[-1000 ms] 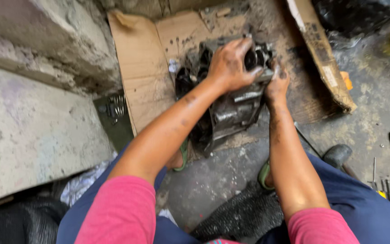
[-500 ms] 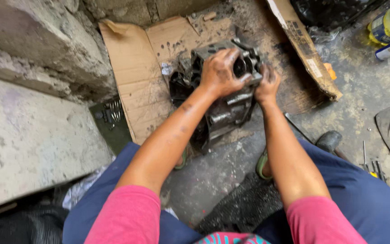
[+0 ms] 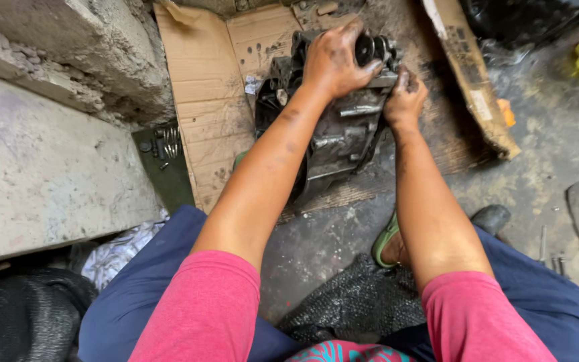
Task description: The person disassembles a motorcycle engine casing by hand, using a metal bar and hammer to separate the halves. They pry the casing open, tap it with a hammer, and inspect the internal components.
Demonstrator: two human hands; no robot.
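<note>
Greasy cast-metal engine casing (image 3: 333, 134) lies on flattened cardboard (image 3: 209, 100), which keeps it off the grimy floor. My left hand (image 3: 333, 64) clamps over its top, steadying; my right hand (image 3: 405, 99), fingers curled shut, presses its right edge.

Single head-worn view: looks steeply down from above the seated person's pink-sleeved arms, close range, facing the flattened brown cardboard sheet (image 3: 209, 114) on the stained concrete floor (image 3: 544, 147).
</note>
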